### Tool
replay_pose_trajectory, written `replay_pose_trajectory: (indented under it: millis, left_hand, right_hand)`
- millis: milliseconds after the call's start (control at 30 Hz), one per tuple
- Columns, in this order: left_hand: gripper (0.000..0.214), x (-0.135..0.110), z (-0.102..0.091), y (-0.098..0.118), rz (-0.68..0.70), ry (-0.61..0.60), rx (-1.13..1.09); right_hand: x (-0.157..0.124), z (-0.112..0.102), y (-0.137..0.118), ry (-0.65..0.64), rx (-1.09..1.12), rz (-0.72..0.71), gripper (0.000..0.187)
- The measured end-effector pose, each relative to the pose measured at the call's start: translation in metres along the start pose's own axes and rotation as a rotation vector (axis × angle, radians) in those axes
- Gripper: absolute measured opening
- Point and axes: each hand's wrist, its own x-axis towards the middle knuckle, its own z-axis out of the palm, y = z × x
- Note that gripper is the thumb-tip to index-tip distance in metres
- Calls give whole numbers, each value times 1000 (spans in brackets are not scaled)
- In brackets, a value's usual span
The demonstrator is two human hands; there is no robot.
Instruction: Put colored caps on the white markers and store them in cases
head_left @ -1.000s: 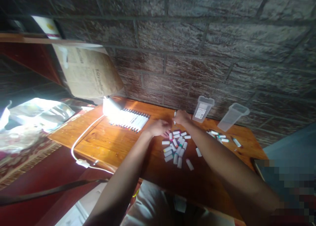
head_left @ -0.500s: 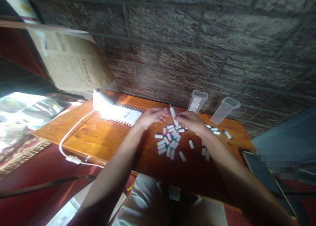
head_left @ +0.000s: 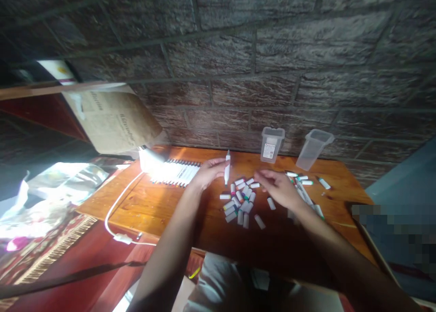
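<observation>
My left hand (head_left: pixel 208 173) is closed on a white marker (head_left: pixel 226 166), holding it upright over the wooden table (head_left: pixel 143 203). My right hand (head_left: pixel 279 187) hovers low over a pile of several loose white marker caps (head_left: pixel 240 202) with coloured ends; its fingers are curled loosely and I cannot see anything in them. A neat row of white markers (head_left: pixel 175 172) lies to the left of my left hand. More markers and caps (head_left: pixel 303 185) lie scattered past my right hand.
Two clear plastic containers (head_left: pixel 271 144) (head_left: pixel 314 149) stand at the back against the brick wall. A bright lamp (head_left: pixel 150 160) with a white cable (head_left: pixel 117 212) sits at the left, under a brown paper bag (head_left: pixel 114 119). A dark tablet (head_left: pixel 374 248) lies at the right.
The marker has passed from my right hand to my left, which now holds it upright. My right hand has dropped toward the caps.
</observation>
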Motion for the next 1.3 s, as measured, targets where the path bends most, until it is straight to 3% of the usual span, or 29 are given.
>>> replay_pose_trajectory:
  millis: [100,233,400,567,767,1033,1300]
  left_hand:
    - [47,6,-14,-9,16,151,219]
    - [36,4,-35,-7,31,310,605]
    - [20,-7,-48,6,-22,283,1019]
    - [15,-9,-51,3,-68,258,1285]
    - [18,-7,-49,-3,-99,268,1412]
    - [17,-20,-58,-1,-180,240,1405]
    - [20,-22,-60,1,-265,294,1401]
  right_hand:
    - [-4,-18,15,138,31,69,41]
    - [-3,-18,21,140,-21,11,39]
    - [-1,-10,22,116,-69,45,36]
    - [-2,-13,18,127,-35,98,34]
    - [-2,-16,16,130,-82,103,33]
    - [-2,-21,12,149,-196,28,31]
    - [2,-30,15,144,-324,32,32]
